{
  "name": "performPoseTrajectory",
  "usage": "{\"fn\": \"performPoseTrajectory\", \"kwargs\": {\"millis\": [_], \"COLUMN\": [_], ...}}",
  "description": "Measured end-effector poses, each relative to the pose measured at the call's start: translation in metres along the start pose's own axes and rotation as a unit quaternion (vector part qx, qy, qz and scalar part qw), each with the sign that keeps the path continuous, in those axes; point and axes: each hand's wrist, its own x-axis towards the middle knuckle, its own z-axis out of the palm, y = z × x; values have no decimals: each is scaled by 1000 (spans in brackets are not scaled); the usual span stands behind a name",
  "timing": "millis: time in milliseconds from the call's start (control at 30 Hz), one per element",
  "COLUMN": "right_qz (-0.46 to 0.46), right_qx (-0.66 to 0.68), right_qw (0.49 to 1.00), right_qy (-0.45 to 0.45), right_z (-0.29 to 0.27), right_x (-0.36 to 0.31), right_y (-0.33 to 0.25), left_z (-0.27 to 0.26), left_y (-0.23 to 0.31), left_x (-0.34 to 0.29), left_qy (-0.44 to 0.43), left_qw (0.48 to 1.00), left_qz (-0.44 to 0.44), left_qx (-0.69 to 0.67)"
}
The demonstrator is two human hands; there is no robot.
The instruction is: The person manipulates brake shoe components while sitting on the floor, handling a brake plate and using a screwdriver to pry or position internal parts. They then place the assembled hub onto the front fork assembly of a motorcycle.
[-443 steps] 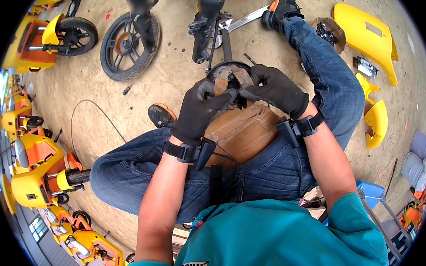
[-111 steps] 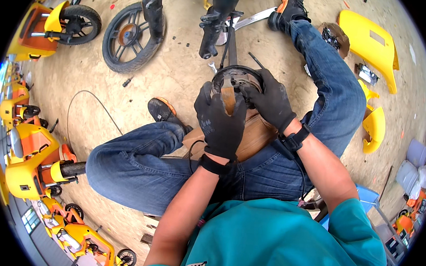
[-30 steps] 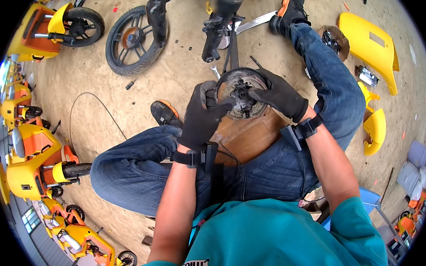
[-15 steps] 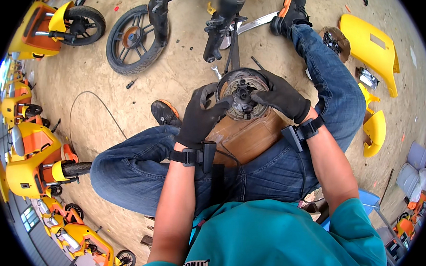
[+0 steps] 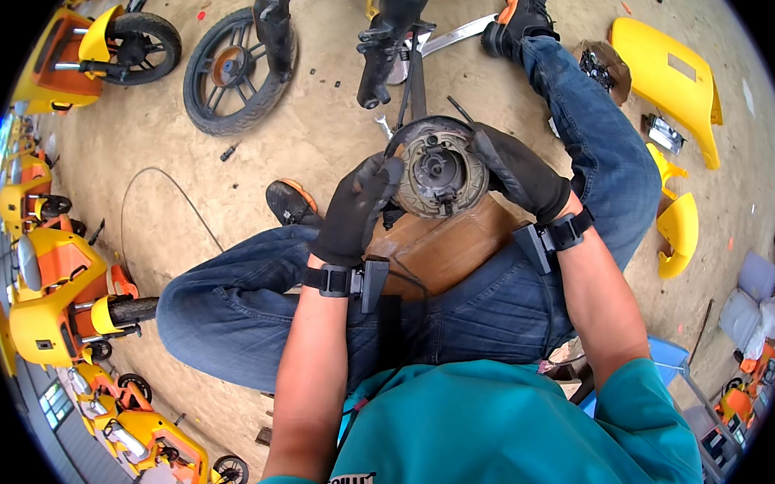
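Note:
A round drum brake plate (image 5: 444, 170) with curved brake shoes faces up between my two hands, above a brown cardboard box (image 5: 453, 250). My left hand (image 5: 358, 210), in a black glove, is closed on the plate's left edge. At its right edge my right hand (image 5: 524, 175), gloved alike, grips the rim with the fingers partly hidden behind. A round hub opening shows in the plate's middle. Just beyond the plate lies a small wrench (image 5: 383, 125) on the ground.
Ahead stand a black fork leg (image 5: 382, 53) and a loose spoked wheel (image 5: 232, 69). Yellow body panels (image 5: 667, 86) lie at the right, near a bag of small parts (image 5: 603, 71). A thin cable (image 5: 170, 174) curves over the ground. Several yellow scooters (image 5: 60, 295) line the left.
The brake plate has turned in my hands, and the dark piece that stood up at its centre no longer shows there. My left fingers have moved from over its face to its edge.

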Motion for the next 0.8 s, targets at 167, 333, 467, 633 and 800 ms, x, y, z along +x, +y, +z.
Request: {"fn": "performPoseTrajectory", "kwargs": {"millis": [167, 333, 467, 633, 800], "right_qz": [115, 120, 50, -146, -205], "right_qx": [121, 128, 60, -199, -378], "right_qw": [986, 984, 994, 949, 883], "right_qy": [-9, -22, 81, 196, 185], "right_z": [-4, -5, -7, 0, 7], "right_x": [3, 3, 6, 7, 7], "right_y": [1, -6, 11, -22, -27], "left_z": [12, 21, 23, 24, 28], "left_y": [12, 19, 28, 31, 31], "left_x": [4, 12, 12, 13, 13], "left_qy": [-23, 2, -9, 1, 3], "left_qw": [998, 991, 992, 991, 992], "left_qz": [-19, -107, -125, -130, -113], "left_qx": [-49, -74, -29, 27, 54]}}
